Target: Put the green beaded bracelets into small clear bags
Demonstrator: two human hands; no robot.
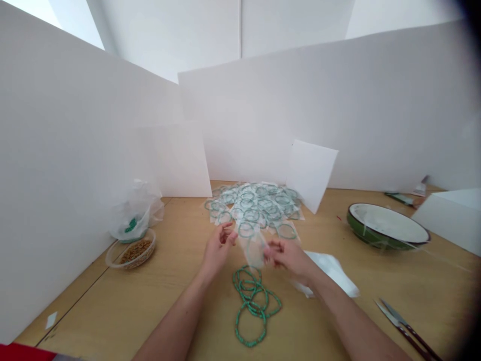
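Between my two hands is a small clear plastic bag (252, 249), blurred, with what looks like a green bead bracelet inside. Its right edge is pinched in the fingers of my right hand (286, 256). My left hand (218, 244) is just left of the bag, fingers curved and apart, holding nothing. Nearer to me, several loose green bead bracelets (251, 301) lie overlapping on the table. Beyond my hands spreads a heap of bagged bracelets (259, 203). A stack of clear bags (332, 271) lies partly under my right forearm.
On the left are a plastic tub of golden-brown beads (137, 253) and a plastic bag with green beads (130, 225). A green-rimmed enamel basin (387, 228) and scissors (404, 323) are on the right. White boards (319, 100) wall in the wooden table (180, 240).
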